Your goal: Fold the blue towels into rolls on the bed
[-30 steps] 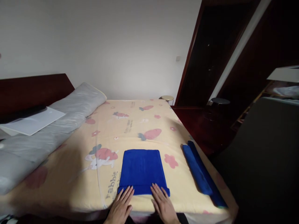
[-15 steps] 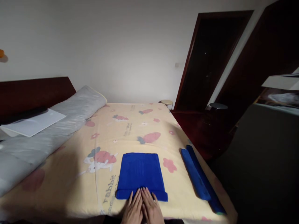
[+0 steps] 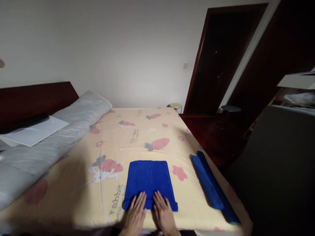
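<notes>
A blue cloth (image 3: 149, 177), folded into a flat rectangle, lies on the bed near its front edge. Its near end is turned over into a narrow band. My left hand (image 3: 136, 209) rests flat on the left part of that band, fingers stretched out. On the right part lies my right hand (image 3: 163, 209), also flat, its fingers pointing away from me. A gap separates the two hands, with blue fabric showing between them. Neither hand grasps anything.
Two rolled blue cloths (image 3: 208, 183) lie side by side at the bed's right edge. A grey quilt (image 3: 71, 126) runs along the left, with a white board (image 3: 39, 131) on it. Stools (image 3: 176, 106) stand beyond the patterned sheet (image 3: 137, 147), and a dark covered shape (image 3: 268, 164) is at right.
My hands were together at the middle of the band; they have moved apart, the left one leftward and the right one rightward. The blue cloth keeps its shape.
</notes>
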The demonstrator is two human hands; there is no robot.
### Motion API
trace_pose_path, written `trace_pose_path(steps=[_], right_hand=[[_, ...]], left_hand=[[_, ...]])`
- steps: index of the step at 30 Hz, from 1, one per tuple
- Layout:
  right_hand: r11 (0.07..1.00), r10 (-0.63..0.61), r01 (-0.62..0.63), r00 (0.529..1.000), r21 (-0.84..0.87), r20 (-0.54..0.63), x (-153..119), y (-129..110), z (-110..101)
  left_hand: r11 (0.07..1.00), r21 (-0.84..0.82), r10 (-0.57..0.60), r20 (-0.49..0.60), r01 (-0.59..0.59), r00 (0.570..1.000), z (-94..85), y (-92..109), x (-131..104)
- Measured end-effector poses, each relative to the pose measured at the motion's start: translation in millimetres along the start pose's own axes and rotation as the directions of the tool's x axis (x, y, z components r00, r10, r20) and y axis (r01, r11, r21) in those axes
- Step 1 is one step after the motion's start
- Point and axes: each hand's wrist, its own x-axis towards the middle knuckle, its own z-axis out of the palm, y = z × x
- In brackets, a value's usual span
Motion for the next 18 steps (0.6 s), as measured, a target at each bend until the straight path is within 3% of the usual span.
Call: trace_pose_path(steps=[3,8,10,13,16,18], right_hand=[[0.998,-0.031,0.027,0.997,0.049,0.064,13,-8,5],[0.98,0.187,-0.185,0.982,-0.067,0.017,-7,54,-14],[0.97,0.226,-0.224,0.974,-0.093,0.004,-10,64,-19],[0.981,0.187,-0.185,0.982,-0.048,0.038,6,38,-14],[0.997,0.037,-0.047,0.989,0.066,0.145,32,1,-3],[0.995,0.007,-0.025,0.981,0.093,0.195,40,-2,0]], left_hand=[[0.997,-0.062,0.04,0.038,-0.038,0.998,5.5,5,15],[0.994,0.016,-0.109,0.035,0.108,0.993,2.6,-66,-16],[0.986,0.047,-0.162,-0.013,0.163,0.987,-1.0,-79,-21],[0.982,0.042,-0.184,-0.029,0.185,0.983,-2.9,-56,-2],[0.998,-0.01,-0.056,0.023,0.056,0.998,2.5,-17,29],[1.0,-0.023,-0.004,0.049,0.005,0.999,6.9,-11,38]])
